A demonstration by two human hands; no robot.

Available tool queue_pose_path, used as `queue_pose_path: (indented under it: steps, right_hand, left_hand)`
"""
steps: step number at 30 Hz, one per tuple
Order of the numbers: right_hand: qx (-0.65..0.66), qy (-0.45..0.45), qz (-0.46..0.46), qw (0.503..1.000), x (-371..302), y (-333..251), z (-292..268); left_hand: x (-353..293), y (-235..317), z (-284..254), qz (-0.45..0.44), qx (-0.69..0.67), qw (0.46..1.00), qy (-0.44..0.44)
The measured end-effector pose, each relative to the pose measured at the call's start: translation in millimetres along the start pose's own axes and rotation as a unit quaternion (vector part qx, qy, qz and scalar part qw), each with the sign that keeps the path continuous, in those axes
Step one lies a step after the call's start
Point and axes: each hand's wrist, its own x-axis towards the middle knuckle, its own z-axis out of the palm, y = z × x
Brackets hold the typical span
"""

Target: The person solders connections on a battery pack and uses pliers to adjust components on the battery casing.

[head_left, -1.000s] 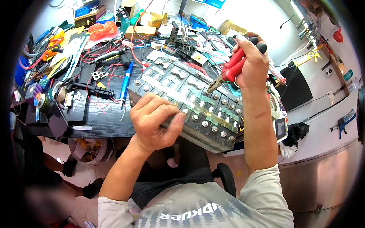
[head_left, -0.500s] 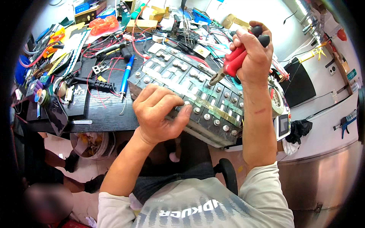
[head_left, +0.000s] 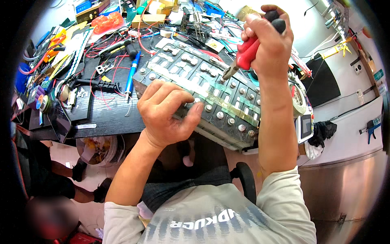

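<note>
Red-handled pliers (head_left: 248, 55) clamped in right hand (head_left: 268, 38); left hand (head_left: 166, 112) pins battery pack (head_left: 211, 93). Keep jaws square on strip, pack pressed firm.

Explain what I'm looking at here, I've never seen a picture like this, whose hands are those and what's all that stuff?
This is one view from a fisheye camera worn on a person's head, looking down at their own bare hands; the lens bends the edges. The left hand presses on the near edge of a large battery pack with rows of round terminals, lying on a cluttered black workbench. The right hand grips red-handled pliers, tip down toward the pack. A blue-handled soldering iron and red wires lie nearby.
</note>
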Motion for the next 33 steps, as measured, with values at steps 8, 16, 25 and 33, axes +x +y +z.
queue_pose_path:
  steps: [8, 16, 25, 33]
  right_hand:
    - [-0.008, 0.004, 0.015, 1.0, 8.7, 1.1, -0.8]
    - [0.073, 0.074, 0.062, 0.993, 18.5, 11.4, -19.7]
    - [0.068, 0.062, 0.148, 0.985, -1.7, -15.0, 1.1]
    - [0.073, 0.122, 0.164, 0.976, 2.6, -11.6, -10.3]
  left_hand:
    - [-0.7, 3.3, -4.5, -0.008, 0.003, 1.0, -0.018]
    - [1.3, 9.3, -6.9, -0.025, 0.004, 0.999, -0.032]
    - [0.3, 8.1, -4.6, -0.007, 0.024, 1.0, -0.012]
    - [-1.8, 5.8, -3.8, 0.0, 0.023, 1.0, -0.014]
